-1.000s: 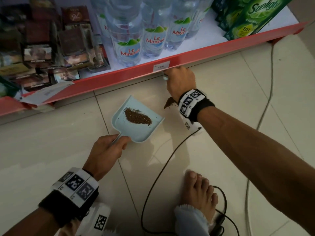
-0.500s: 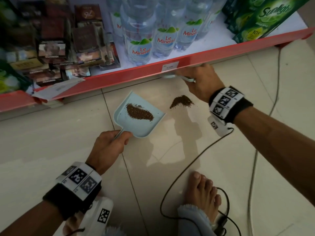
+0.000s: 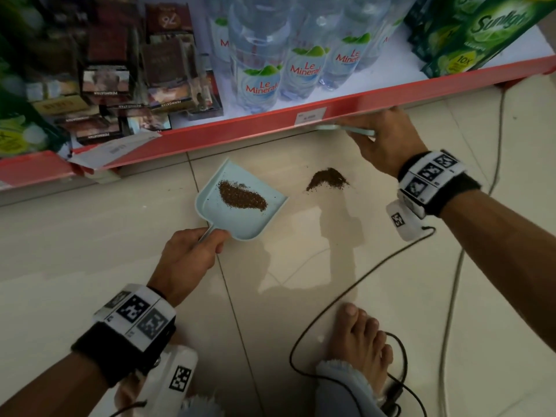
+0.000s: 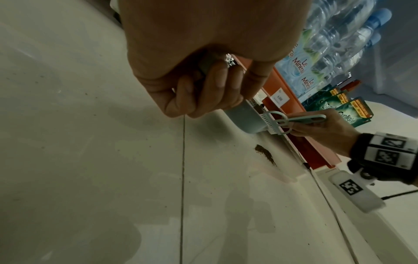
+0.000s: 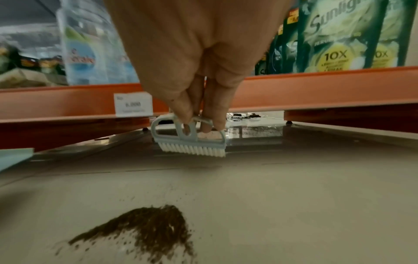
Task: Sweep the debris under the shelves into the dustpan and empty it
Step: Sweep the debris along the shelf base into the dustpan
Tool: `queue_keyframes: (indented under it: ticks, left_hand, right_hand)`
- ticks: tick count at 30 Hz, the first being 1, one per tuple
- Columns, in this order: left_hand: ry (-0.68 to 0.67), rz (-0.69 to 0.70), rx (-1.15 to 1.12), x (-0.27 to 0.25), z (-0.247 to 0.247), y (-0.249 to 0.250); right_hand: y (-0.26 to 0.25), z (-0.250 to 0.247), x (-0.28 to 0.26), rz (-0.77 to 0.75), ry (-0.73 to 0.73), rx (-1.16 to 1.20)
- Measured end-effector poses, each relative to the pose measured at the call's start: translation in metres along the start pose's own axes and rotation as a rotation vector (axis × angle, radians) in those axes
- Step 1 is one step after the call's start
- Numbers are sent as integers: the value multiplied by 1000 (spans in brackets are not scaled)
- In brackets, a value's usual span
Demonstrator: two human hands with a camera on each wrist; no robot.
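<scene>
Left grip [image 3: 192,254] is clasping the dustpan [image 3: 240,203] handle, mouth pointing toward the shelf [image 3: 240,127]. Right grip [image 3: 388,139] is pinching the brush [image 5: 190,141], which only the right wrist view is showing bristles-down, lengthwise along the shelf edge, beyond the debris pile [image 5: 144,232].

From the head cam the brush [image 3: 346,129] head is tucked under the shelf [image 3: 270,124] lip, only the handle shows. Dustpan [image 3: 240,218] handle is buried in the left hand [image 3: 188,260]. Price tag [image 5: 133,105] is blurry, maybe 6.000.
</scene>
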State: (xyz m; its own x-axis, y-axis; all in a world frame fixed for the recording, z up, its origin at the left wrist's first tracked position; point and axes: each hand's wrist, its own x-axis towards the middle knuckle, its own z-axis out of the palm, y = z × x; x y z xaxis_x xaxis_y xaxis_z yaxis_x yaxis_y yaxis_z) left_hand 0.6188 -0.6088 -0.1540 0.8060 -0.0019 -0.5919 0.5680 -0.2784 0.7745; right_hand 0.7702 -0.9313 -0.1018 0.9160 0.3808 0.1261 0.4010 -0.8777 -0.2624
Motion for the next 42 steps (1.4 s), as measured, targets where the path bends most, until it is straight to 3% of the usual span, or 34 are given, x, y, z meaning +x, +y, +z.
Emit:
queue_keyframes:
  ticks: [2,6,10,14,17,19,22,25,29,31,34,38,40,42]
  left_hand:
    - [-10,6,4,1,1,1]
    - [-12,20,-10,0,2,3]
    - [-5,18,-21,-1,0,-1]
    - [-23,21,8,0,2,0]
    - [-34,48,4,2,3,3]
    - [-31,55,-12,2,2,2]
    - [-25,44,-16,1,0,-1]
    - [-27,32,0,4,3,-1]
    - [-39,48,-9,6,5,0]
    - [-31,50,-17,6,3,-2]
    - [-16,25,-20,4,-2,-7]
    - [-10,4,-16,0,0,-9]
    - [-17,5,-13,-2,1,-10]
    - [-17,1,-18,-6,1,-11]
  right_hand:
    - [-3,8,4,36,-24,1]
    - [1,7,-19,38,-294,-18]
    - [10,-14,-23,-29,-154,50]
    - [18,3,0,121,22,-78]
    - [19,11,0,165,-176,-90]
    - [24,1,-5,107,-243,-38]
    - [32,-20,-2,53,-173,92]
    - [35,-12,8,92,-86,17]
    - [28,8,0,203,-197,-60]
    - [22,3,-7,165,-214,-7]
    - [3,-3,-9,46,-89,96]
    - [-37,29,8,-12,55,169]
    - [-56,46,12,9,12,186]
    - [-59,47,7,-24,-158,140]
